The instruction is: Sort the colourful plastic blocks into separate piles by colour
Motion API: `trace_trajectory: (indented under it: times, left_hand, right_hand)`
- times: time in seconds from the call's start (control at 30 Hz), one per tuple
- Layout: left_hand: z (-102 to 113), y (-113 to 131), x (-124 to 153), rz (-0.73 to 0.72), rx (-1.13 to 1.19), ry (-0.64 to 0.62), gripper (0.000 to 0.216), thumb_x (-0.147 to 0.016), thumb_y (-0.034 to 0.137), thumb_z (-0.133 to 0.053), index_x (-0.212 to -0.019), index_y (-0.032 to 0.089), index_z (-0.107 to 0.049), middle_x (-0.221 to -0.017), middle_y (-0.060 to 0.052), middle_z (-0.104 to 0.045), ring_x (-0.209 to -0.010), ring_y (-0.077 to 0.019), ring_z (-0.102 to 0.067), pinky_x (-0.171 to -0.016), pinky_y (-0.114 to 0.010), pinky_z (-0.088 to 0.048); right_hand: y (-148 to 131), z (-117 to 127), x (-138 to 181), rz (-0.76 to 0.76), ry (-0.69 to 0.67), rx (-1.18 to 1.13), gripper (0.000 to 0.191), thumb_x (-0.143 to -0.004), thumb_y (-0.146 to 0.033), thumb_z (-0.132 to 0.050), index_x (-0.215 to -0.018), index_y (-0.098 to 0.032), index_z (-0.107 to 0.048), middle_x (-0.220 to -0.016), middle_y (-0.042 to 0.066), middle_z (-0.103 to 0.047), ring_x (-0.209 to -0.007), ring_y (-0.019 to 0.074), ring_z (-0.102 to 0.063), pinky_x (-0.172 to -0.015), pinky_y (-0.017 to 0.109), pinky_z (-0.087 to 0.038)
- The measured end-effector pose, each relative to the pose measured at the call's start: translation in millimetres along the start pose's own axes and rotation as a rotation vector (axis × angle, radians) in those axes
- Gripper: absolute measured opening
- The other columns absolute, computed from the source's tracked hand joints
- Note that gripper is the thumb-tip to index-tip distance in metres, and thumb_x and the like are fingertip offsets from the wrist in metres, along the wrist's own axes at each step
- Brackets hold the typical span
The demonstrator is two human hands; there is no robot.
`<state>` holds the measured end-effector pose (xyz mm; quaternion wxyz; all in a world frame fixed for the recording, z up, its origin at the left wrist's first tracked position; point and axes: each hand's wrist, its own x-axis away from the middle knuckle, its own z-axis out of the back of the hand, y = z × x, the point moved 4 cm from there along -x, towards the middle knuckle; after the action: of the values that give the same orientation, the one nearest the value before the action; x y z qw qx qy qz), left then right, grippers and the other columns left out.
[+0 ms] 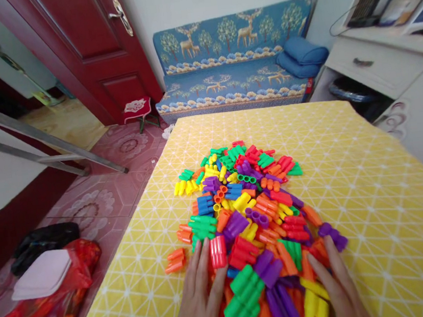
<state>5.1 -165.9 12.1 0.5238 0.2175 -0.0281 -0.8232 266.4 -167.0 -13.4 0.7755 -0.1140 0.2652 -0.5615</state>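
Note:
A heap of plastic building pieces shaped like joined tubes, in red, green, orange, yellow, purple and blue, spreads over the table. My left hand rests against the near left side of the heap, fingers apart. Beside its fingertips sits a red piece; whether they touch it I cannot tell. A large green piece lies between my two hands, nearer the left. At the near right side is my right hand, fingers spread, close to a yellow piece and a purple piece.
A yellow cloth with white lines covers the table. Behind it stands a blue patterned sofa, with a small red stool to its left. Red and black bags lie on the floor at left. A white cabinet stands at right.

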Motion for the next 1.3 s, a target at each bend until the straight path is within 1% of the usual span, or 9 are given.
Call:
trace_trajectory:
  times: [0.2,0.37,0.57,0.77,0.97,1.07,1.13,1.23,1.3]
  left_hand:
    - [20.7,-18.3,-58.5,0.012,0.063,0.076,0.067,-0.074,0.038,-0.070,-0.136,0.024,-0.048,-0.149,-0.014,-0.036,-0.133,-0.0343,-0.041,-0.103,-0.049,-0.044]
    - [41.3,-56.1,-99.8,0.106,0.044,0.026,0.026,-0.070,0.027,-0.070,-0.096,0.024,-0.071,-0.110,-0.009,-0.065,-0.104,-0.0280,-0.061,-0.086,-0.040,-0.054]
    - [61.4,-92.0,-130.6,0.168,0.363,-0.141,0.038,-0.061,0.047,-0.080,-0.088,0.021,-0.074,-0.102,-0.008,-0.070,-0.100,-0.0267,-0.065,-0.088,-0.037,-0.053]
    - [53.1,-126.9,-127.0,0.361,0.490,0.094,0.039,-0.073,0.055,-0.067,-0.088,0.019,-0.071,-0.112,-0.011,-0.066,-0.105,-0.0261,-0.063,-0.089,-0.039,-0.052]
    - [31.0,-149.5,-123.1,0.438,0.377,0.189,0.058,-0.083,0.058,-0.052,-0.128,0.021,-0.056,-0.143,-0.012,-0.046,-0.133,-0.0291,-0.042,-0.109,-0.049,-0.035]
    - [24.8,-155.2,-123.0,0.491,0.403,0.185,0.064,-0.085,0.060,-0.046,-0.134,0.019,-0.051,-0.145,-0.013,-0.044,-0.137,-0.0290,-0.037,-0.114,-0.049,-0.028]
    - [21.9,-156.8,-122.7,0.526,0.441,0.183,0.065,-0.086,0.061,-0.045,-0.135,0.019,-0.050,-0.145,-0.012,-0.046,-0.136,-0.0289,-0.039,-0.114,-0.047,-0.028]
    - [18.7,-156.8,-123.4,0.548,0.499,0.184,0.064,-0.086,0.060,-0.044,-0.136,0.020,-0.049,-0.142,-0.011,-0.049,-0.133,-0.0282,-0.043,-0.113,-0.045,-0.030]
    - [16.5,-155.5,-125.9,0.540,0.535,0.175,0.062,-0.087,0.059,-0.044,-0.136,0.021,-0.049,-0.141,-0.010,-0.051,-0.132,-0.0274,-0.045,-0.113,-0.044,-0.031]
  right_hand:
    - [-10.2,-0.8,-67.6,0.162,0.081,-0.037,0.077,-0.084,-0.043,-0.060,-0.149,-0.028,-0.024,-0.158,0.008,-0.014,-0.144,0.0367,-0.013,-0.112,0.061,-0.022]
    - [-15.4,-9.1,-121.6,0.230,0.055,0.017,0.072,-0.084,-0.052,-0.059,-0.147,-0.031,-0.031,-0.158,0.007,-0.018,-0.146,0.0332,-0.008,-0.113,0.062,-0.012]
    - [-26.8,-16.9,-155.4,0.142,0.005,-0.030,0.082,-0.079,-0.069,-0.052,-0.146,-0.026,-0.034,-0.157,0.009,-0.021,-0.146,0.0337,-0.006,-0.112,0.065,-0.012]
    - [-62.3,-35.9,-175.7,0.198,-0.037,-0.044,0.088,-0.080,-0.069,-0.050,-0.149,-0.018,-0.029,-0.155,0.010,-0.026,-0.145,0.0327,-0.012,-0.116,0.058,-0.016]
    - [-80.5,-35.2,-179.4,0.296,-0.048,-0.124,0.102,-0.074,-0.075,-0.053,-0.150,-0.015,-0.023,-0.154,0.014,-0.028,-0.144,0.0326,-0.019,-0.116,0.057,-0.018]
    - [-55.6,-12.7,-181.8,0.380,-0.021,-0.242,0.091,-0.077,-0.072,-0.052,-0.148,-0.021,-0.030,-0.150,0.011,-0.037,-0.141,0.0291,-0.028,-0.115,0.050,-0.024]
    - [-13.4,5.9,-191.2,0.314,0.123,-0.284,0.068,-0.085,-0.064,-0.049,-0.140,-0.025,-0.042,-0.143,0.008,-0.047,-0.137,0.0259,-0.036,-0.115,0.048,-0.025]
    - [70.6,20.8,-212.3,-0.017,0.373,-0.214,0.057,-0.091,-0.059,-0.039,-0.130,-0.021,-0.053,-0.139,0.012,-0.050,-0.132,0.0260,-0.042,-0.112,0.048,-0.029]
    - [112.5,12.9,-225.5,-0.276,0.329,-0.135,0.067,-0.091,-0.062,-0.030,-0.132,-0.014,-0.052,-0.140,0.017,-0.048,-0.133,0.0294,-0.041,-0.111,0.052,-0.027]
